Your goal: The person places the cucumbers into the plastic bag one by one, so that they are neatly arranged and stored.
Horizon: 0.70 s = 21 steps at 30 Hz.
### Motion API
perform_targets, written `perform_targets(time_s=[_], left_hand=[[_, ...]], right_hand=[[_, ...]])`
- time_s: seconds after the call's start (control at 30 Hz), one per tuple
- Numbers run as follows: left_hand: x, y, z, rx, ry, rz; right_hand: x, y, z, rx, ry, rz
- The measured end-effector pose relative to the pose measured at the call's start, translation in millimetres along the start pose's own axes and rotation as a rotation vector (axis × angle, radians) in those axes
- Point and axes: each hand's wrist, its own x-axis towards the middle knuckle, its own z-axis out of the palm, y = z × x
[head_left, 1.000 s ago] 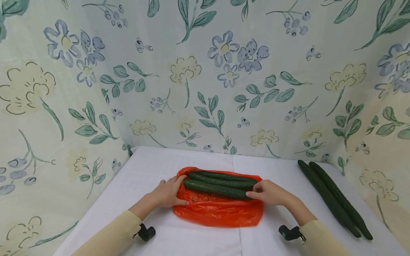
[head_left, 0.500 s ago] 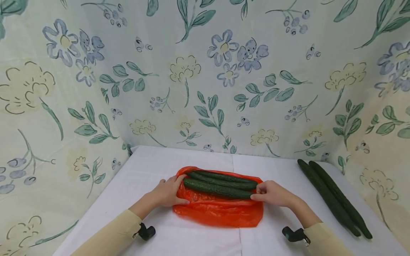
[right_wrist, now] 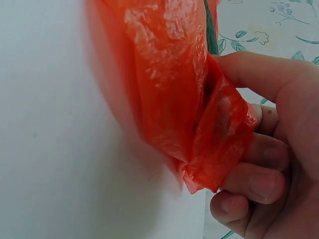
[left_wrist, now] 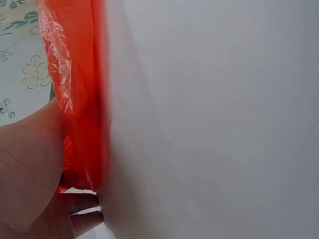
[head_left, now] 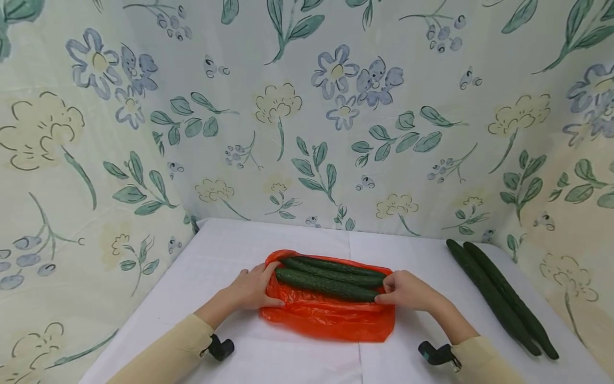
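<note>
Red bag (head_left: 328, 322) of cucumbers (head_left: 326, 284), a hand at each end.
So the bag's sitting open at lower centre of the frame, cucumbers lying lengthwise inside. Right hand (head_left: 410, 290) has the bag's right end pinched between thumb and curled fingers; left hand (head_left: 251, 288) just rests on the left end, thumb and fingers spread apart. Two loose cucumbers (head_left: 489, 290) lie at lower right on a white tablecloth (head_left: 225, 240), floral backdrop (head_left: 240, 80) up top.
</note>
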Motion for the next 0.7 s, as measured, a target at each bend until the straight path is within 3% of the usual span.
perform_targets(time_s=[0.4,0.7], left_hand=[[-0.6,6.0,-2.9,-0.042,-0.006,-0.011],[-5.9,2.7,-4.1,-0.087,-0.001,-0.004]], right_hand=[[-1.5,-5.7,3.6,-0.106,0.132,0.032],[0.9,0.3,10.1,-0.079,0.113,0.075]])
